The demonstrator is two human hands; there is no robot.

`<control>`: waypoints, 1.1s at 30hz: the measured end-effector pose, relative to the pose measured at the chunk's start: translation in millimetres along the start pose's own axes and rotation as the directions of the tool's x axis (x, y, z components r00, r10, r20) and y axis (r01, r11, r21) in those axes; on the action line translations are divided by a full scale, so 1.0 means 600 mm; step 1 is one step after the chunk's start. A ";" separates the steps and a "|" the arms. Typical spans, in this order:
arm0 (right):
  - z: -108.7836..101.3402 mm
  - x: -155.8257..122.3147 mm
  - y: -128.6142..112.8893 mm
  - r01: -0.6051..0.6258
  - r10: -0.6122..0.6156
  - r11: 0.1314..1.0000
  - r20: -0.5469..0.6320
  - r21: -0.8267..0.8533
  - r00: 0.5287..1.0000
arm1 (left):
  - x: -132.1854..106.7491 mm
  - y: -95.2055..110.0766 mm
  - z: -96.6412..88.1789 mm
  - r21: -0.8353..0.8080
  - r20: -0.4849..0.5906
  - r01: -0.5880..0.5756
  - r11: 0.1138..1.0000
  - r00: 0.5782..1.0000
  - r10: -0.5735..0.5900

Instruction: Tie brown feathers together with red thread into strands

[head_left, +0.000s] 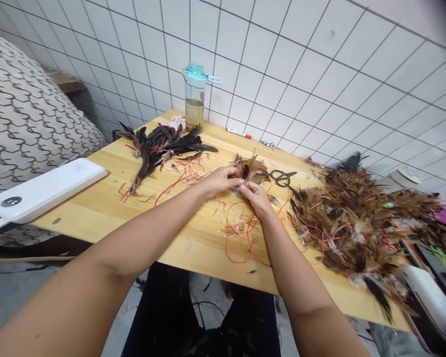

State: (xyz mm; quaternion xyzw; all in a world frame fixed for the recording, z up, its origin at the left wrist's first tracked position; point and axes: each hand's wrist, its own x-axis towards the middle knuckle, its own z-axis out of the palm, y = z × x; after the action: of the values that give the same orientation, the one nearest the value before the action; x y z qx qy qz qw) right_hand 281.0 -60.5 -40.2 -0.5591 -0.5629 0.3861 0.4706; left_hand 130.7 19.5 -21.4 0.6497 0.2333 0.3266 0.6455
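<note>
Feather bundle [250, 169], small, tawny and fluffy-tipped, is sitting mid-desk [96, 208] just left of the black scissors [282, 176]. The left hand [219, 179] is closing around its quill end, and the right hand [258, 197] is pinching the same end from the near side. A firm pinch with the quills kept level is likely holding the tuft together best. Red thread [241, 233], thin and looping, is lying loose beneath the hands. Glossy dark feathers [159, 146] are lying to the left, a ragged brown feather heap [357, 213] to the right.

brown feathers [250, 168] — red threads [241, 233]
</note>
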 end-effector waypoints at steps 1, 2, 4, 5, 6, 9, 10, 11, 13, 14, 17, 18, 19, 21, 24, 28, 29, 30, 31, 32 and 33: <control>0.003 0.002 -0.001 0.002 -0.002 0.999 -0.003 0.034 1.000 | 0.000 -0.002 0.001 -0.002 0.005 0.007 1.000 1.000 -0.007; 0.005 0.004 -0.004 -0.002 0.002 0.999 0.002 0.054 1.000 | 0.001 -0.004 0.002 -0.009 0.006 0.013 1.000 1.000 -0.013; 0.006 0.009 -0.012 -0.030 0.030 0.997 -0.004 0.065 1.000 | 0.000 -0.005 0.004 -0.048 0.012 0.017 0.999 1.000 -0.017; 0.005 0.010 -0.020 -0.037 0.038 0.998 -0.023 0.042 0.999 | 0.000 -0.004 0.003 -0.076 0.015 0.009 0.997 1.000 -0.008; 0.000 0.011 -0.029 -0.032 0.033 0.999 -0.047 0.010 0.998 | -0.001 -0.003 0.002 -0.092 0.015 -0.002 0.996 1.000 0.004; -0.029 0.005 -0.068 -0.042 0.038 0.995 -0.047 -0.093 0.998 | -0.003 0.003 -0.003 -0.023 -0.025 -0.033 0.999 0.999 0.033; -0.045 -0.002 -0.083 -0.052 0.047 0.991 -0.041 -0.126 0.998 | -0.003 0.003 -0.005 0.034 -0.049 -0.037 0.999 0.998 0.039; -0.064 -0.011 -0.099 -0.063 0.055 0.985 -0.055 -0.162 0.997 | -0.002 0.003 -0.007 0.092 -0.073 -0.035 0.995 0.996 0.042; -0.108 -0.038 -0.130 -0.083 0.053 0.969 -0.133 -0.233 0.990 | 0.000 0.000 -0.009 0.175 -0.108 -0.022 0.984 0.993 0.041; -0.132 -0.054 -0.143 -0.086 0.037 0.964 -0.193 -0.253 0.980 | 0.001 -0.003 -0.010 0.199 -0.117 -0.014 0.980 0.992 0.038; -0.206 -0.109 -0.167 -0.167 0.055 0.942 -0.359 -0.290 0.932 | 0.005 -0.013 -0.012 0.268 -0.113 -0.013 0.963 0.993 0.045; -0.228 -0.126 -0.168 -0.200 0.064 0.935 -0.416 -0.292 0.907 | 0.005 -0.015 -0.012 0.306 -0.108 -0.022 0.952 0.993 0.058; -0.248 -0.142 -0.165 -0.232 0.079 0.928 -0.454 -0.290 0.888 | 0.005 -0.016 -0.013 0.349 -0.101 -0.033 0.936 0.992 0.073; -0.277 -0.167 -0.151 -0.276 0.110 0.925 -0.512 -0.261 0.852 | 0.002 -0.014 -0.012 0.437 -0.071 -0.070 0.897 0.991 0.112; -0.299 -0.186 -0.118 -0.353 0.180 0.910 -0.562 -0.216 0.808 | -0.009 0.003 -0.003 0.534 0.035 -0.202 0.821 0.975 0.217; -0.306 -0.184 -0.081 -0.416 0.276 0.902 -0.586 -0.116 0.762 | -0.039 0.033 0.041 0.512 0.281 -0.500 0.698 0.866 0.413; -0.307 -0.181 -0.075 -0.430 0.290 0.897 -0.594 -0.105 0.750 | -0.048 0.037 0.057 0.492 0.364 -0.578 0.651 0.816 0.449; -0.308 -0.176 -0.072 -0.438 0.297 0.893 -0.598 -0.102 0.745 | -0.058 0.039 0.074 0.477 0.429 -0.636 0.606 0.771 0.470; -0.309 -0.172 -0.070 -0.440 0.296 0.892 -0.598 -0.106 0.745 | -0.068 0.037 0.091 0.448 0.509 -0.690 0.568 0.719 0.473; -0.310 -0.166 -0.069 -0.438 0.291 0.892 -0.596 -0.114 0.748 | -0.077 0.032 0.106 0.410 0.590 -0.741 0.532 0.660 0.464; -0.311 -0.160 -0.071 -0.436 0.287 0.892 -0.593 -0.122 0.753 | -0.085 0.025 0.120 0.374 0.670 -0.781 0.500 0.600 0.437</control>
State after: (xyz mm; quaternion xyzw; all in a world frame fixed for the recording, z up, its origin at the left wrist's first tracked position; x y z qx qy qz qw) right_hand 442.5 -176.2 39.4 -0.8012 -0.3245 0.2144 0.4548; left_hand 146.8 -67.8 -9.1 0.9254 -0.0995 0.2636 0.2534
